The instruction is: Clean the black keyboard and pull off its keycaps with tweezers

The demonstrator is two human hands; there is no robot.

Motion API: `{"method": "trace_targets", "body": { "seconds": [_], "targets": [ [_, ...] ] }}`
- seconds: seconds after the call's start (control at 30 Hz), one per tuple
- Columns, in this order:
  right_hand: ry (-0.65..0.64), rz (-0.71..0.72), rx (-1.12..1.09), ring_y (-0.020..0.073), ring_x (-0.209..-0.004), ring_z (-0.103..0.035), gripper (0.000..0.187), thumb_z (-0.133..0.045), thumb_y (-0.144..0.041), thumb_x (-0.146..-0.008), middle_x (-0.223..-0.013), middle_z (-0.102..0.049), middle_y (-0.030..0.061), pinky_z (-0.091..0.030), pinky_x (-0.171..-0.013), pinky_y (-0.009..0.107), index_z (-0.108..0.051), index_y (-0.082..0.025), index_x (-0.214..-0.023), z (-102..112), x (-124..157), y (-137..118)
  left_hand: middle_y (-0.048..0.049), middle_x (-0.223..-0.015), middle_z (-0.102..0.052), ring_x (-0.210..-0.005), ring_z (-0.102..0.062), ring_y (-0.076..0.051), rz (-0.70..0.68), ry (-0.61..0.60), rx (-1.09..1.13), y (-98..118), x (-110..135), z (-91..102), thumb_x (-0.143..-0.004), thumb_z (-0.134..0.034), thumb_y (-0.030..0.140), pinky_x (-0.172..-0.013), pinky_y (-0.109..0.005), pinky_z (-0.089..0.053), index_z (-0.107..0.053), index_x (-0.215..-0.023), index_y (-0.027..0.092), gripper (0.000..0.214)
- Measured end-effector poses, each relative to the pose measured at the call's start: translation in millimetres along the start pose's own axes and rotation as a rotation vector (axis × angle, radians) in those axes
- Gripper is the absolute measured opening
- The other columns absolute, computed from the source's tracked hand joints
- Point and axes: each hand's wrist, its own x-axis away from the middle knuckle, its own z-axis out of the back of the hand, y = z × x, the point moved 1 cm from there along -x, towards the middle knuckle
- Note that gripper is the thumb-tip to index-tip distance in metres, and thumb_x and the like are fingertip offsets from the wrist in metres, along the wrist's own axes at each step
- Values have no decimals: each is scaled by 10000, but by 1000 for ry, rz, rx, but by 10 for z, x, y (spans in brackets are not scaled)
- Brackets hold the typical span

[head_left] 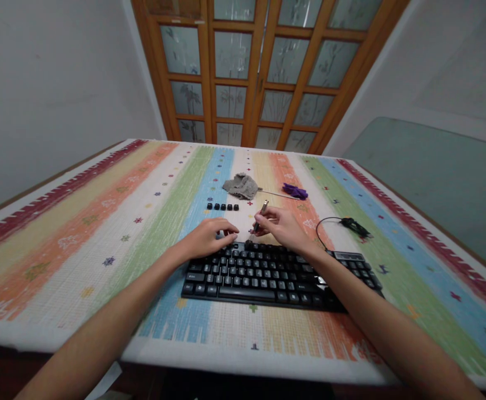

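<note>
A black keyboard lies in front of me on the striped cloth. My left hand rests at its upper left edge, thumb and forefinger apart with a gap between them. Between thumb and fingers, my right hand grips a slim pen-like tool with a shiny upper end. It slants down to the left, its lower end at the top row of keys near my left fingertips; its exact kind is unclear. Several loose black keycaps stand in a row beyond my left hand.
A crumpled grey cloth lies beyond the keyboard. A thin metal rod reaches from it towards a purple bundle. The coiled black cable lies on the right. A striped tablecloth covers the table; wooden glazed doors stand behind.
</note>
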Motion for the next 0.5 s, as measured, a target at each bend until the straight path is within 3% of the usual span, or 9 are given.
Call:
{"method": "trace_targets", "body": {
  "seconds": [0.17,0.3,0.5],
  "targets": [
    [62,120,29,206,-724,-738,494,-721,-652,-837,-810,-695,47,-668,-712,374,-647,-166,-886,32,145,-143,-48,-968,-764,-854,-690,-184,0,2,125,166,-56,36,-918,-672,344,-811,-336,-535,-727,-1037,196,199],
    [112,157,-45,217,-775,-742,475,-751,-625,-827,-868,-699,51,-678,-738,395,-656,-170,-924,34,212,-219,-62,-1047,-757,-883,-693,-187,19,-13,235,300,-88,-19,-846,-769,343,-824,-350,-553,-686,-1157,192,355],
    [144,200,-71,221,-793,-743,435,-746,-605,-846,-853,-720,51,-674,-773,412,-649,-197,-964,51,320,-279,-94,-1096,-730,-932,-718,-197,174,47,644,333,-124,-170,-797,-798,302,-898,-411,-565,-633,-1142,173,404]
  ]
}}
